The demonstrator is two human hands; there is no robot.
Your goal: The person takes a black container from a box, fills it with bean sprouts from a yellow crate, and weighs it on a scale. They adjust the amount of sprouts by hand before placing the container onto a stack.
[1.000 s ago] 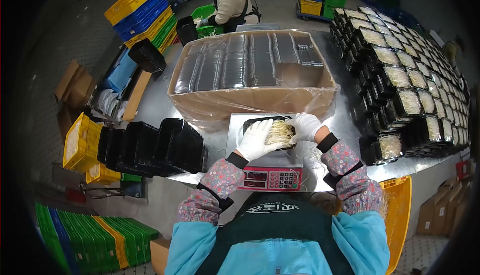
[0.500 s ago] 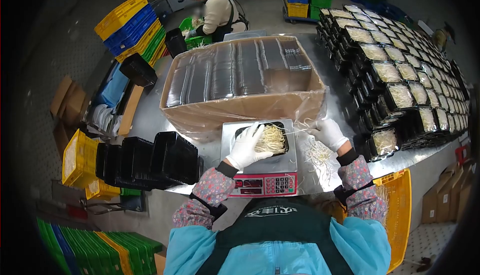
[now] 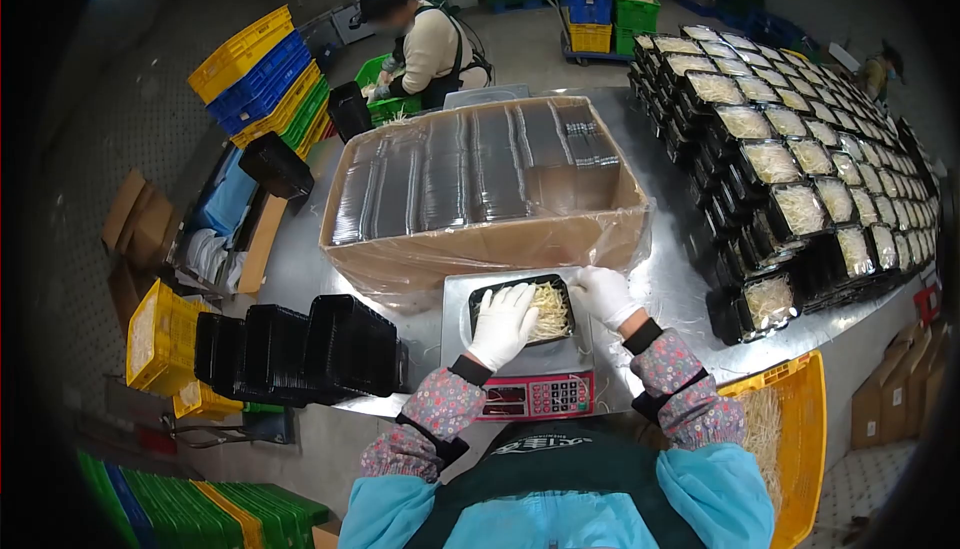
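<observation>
A black plastic tray (image 3: 569, 325) of pale bean sprouts (image 3: 550, 311) sits on the metal pan (image 3: 458, 339) of a scale with a red keypad panel (image 3: 540, 395). My left hand (image 3: 505, 324), in a white glove, lies over the left part of the sprouts with its fingers stretched out. Just off the tray's right corner is my right hand (image 3: 606, 298), also gloved. Its fingers are curled together, and whatever they hold, if anything, is hidden.
Behind the scale stands a carton (image 3: 480, 244) of nested black trays. Filled trays (image 3: 800, 209) are stacked high at right, and empty black trays (image 3: 345, 344) stand at left. A yellow crate (image 3: 800, 449) with sprouts is below right. Across the table, a person (image 3: 432, 49) bends over a green crate.
My right hand has moved left, closer to the tray, and the strands stretched from it no longer show. My left hand stays over the sprouts. The camera view has shifted slightly.
</observation>
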